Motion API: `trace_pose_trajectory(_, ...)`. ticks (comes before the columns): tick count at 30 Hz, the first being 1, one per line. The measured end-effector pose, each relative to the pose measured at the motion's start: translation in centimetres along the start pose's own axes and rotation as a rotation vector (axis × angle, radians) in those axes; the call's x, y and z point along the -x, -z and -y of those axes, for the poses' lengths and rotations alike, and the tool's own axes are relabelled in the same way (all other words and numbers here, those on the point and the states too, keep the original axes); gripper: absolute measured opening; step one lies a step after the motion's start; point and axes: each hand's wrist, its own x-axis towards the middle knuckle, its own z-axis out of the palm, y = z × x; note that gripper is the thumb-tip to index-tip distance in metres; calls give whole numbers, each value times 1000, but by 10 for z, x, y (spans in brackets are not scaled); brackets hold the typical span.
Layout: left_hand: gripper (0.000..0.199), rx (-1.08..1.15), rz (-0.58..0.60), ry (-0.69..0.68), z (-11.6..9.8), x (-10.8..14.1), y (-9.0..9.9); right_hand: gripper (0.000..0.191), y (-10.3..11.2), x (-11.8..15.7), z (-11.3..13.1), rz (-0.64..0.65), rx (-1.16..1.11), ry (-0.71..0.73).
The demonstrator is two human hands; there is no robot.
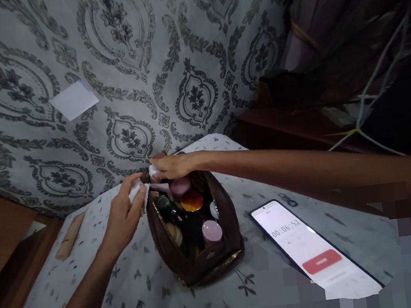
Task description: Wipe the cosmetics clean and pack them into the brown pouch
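Note:
A dark brown zippered bag [161,243] stands unzipped on the patterned sheet, full of small jars and bottles. A pink-lidded jar [212,232], an orange round lid [191,201] and a green-capped bottle [164,201] show inside. At the bag's left rim, my left hand [122,208] is closed on a crumpled white tissue [135,189]. My right hand [172,166] reaches across the far end of the bag, its fingers bent over a white piece [153,171] that looks like tissue. Whether the two white pieces are joined, I cannot tell.
Right of the bag lies a phone [293,243] with a timer on its screen. A flat tan object [70,236] rests near the left edge of the bed. The patterned wall [127,84] rises close behind. Pale cables [364,111] hang at the right.

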Motion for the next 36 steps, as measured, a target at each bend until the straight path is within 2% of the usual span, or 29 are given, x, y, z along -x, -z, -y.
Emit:
trace_pose_trajectory(3,46,97,-112,83,18,3,-12,51,-4,-1,0,107,46,-39)
trace_pose_trajectory(7,51,237,-108,121,35,0,-28,63,-11,-3,-1,149,54,-47)
trace_pose_trajectory(11,49,326,-118,97,36,-2,-36,69,-14,-4,-6,200,62,-2)
trace_pose_trajectory(15,49,349,-119,103,36,-2,-36,72,-12,-4,-5,219,59,-41)
trace_pose_trajectory(19,50,353,-116,101,37,-1,-36,60,-6,-2,2,211,67,-44)
trace_pose_trajectory(26,53,350,-135,108,41,3,-39,18,14,7,12,114,43,-8)
trace_pose_trajectory(30,54,350,-131,124,38,4,-41,18,18,8,13,107,45,62)
trace_pose_trajectory(36,56,366,-117,107,38,2,-43,21,17,7,12,164,114,55)
